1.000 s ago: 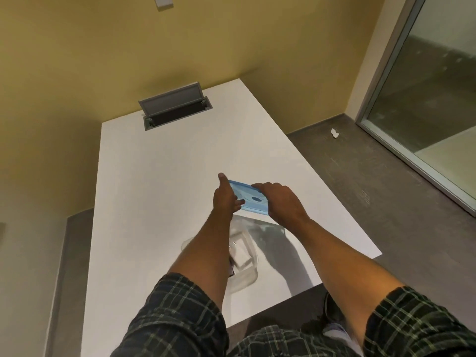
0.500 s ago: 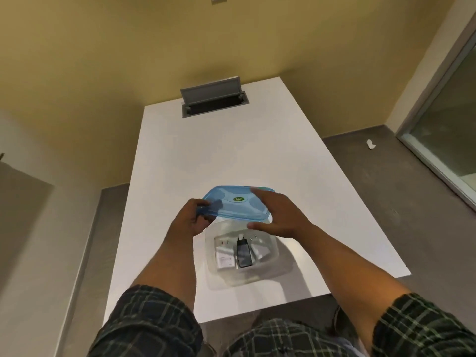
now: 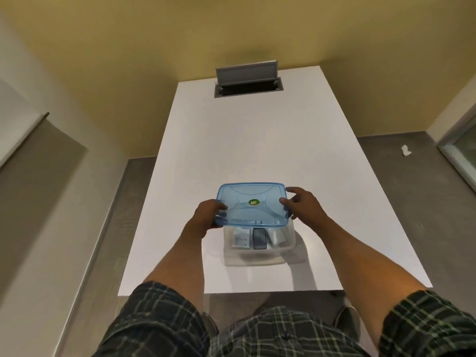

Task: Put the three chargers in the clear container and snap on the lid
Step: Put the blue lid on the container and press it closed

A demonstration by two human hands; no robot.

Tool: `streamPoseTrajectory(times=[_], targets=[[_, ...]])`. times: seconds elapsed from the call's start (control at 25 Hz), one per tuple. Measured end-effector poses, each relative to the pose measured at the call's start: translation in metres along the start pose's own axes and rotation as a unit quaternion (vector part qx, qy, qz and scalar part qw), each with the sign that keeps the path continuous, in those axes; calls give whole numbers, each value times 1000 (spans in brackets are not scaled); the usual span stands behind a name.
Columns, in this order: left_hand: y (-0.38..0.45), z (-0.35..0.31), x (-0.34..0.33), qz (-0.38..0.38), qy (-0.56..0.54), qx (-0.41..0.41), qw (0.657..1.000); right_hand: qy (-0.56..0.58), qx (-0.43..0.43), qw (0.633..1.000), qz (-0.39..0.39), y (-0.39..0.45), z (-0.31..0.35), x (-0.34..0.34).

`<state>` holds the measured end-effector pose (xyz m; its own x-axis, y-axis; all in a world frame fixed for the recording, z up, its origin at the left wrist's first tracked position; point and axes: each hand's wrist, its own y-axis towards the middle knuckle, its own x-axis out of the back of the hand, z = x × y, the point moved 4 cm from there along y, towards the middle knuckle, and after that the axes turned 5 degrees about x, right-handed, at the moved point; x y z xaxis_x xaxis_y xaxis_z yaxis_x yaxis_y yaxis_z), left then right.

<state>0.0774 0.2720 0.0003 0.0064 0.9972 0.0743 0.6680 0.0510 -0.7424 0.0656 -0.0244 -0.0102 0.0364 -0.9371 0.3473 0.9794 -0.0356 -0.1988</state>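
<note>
A translucent blue lid (image 3: 252,205) with a green sticker hovers just above the clear container (image 3: 257,256), which stands on the white table (image 3: 257,140) near me. My left hand (image 3: 206,215) grips the lid's left edge and my right hand (image 3: 300,203) grips its right edge. Through the container's near part I see three chargers side by side: a white one (image 3: 240,239) at the left, a black one (image 3: 258,238) in the middle and a white one (image 3: 277,238) at the right. The lid covers the container's far part.
At the table's far end a grey cable hatch (image 3: 248,79) stands flipped up. Yellow wall rises behind it. Grey floor lies on both sides, with a scrap of white paper (image 3: 406,150) at the right near a glass door (image 3: 461,150).
Both hands have turned the lid flat and brought it over the container. My view has swung to face the table squarely.
</note>
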Motion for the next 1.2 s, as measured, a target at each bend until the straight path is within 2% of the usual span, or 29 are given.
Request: streamPoseTrajectory(times=[0.12, 0.2, 0.4, 0.64, 0.8, 0.92, 1.08, 1.2], targets=[[5, 3, 11, -95, 178, -77, 976, -2, -25, 999, 27, -4, -8, 0], [3, 11, 12, -106, 262, -111, 953, -15, -40, 998, 38, -8, -14, 2], [-8, 23, 9, -113, 385, -148, 904, -43, -45, 997, 51, -19, -23, 4], [-11, 34, 9, -124, 415, -139, 890, -97, -35, 993, 49, -24, -25, 4], [-10, 37, 5, -117, 475, -143, 861, -160, -25, 985, 60, -22, -25, 4], [-7, 39, 6, -114, 484, -141, 856, -197, -24, 978, 63, -20, -24, 2], [-10, 31, 2, -79, 492, -183, 848, -224, 0, 972, 73, -17, -21, -1], [-9, 27, -1, -71, 512, -196, 834, -282, 5, 954, 105, -12, -19, -4]])
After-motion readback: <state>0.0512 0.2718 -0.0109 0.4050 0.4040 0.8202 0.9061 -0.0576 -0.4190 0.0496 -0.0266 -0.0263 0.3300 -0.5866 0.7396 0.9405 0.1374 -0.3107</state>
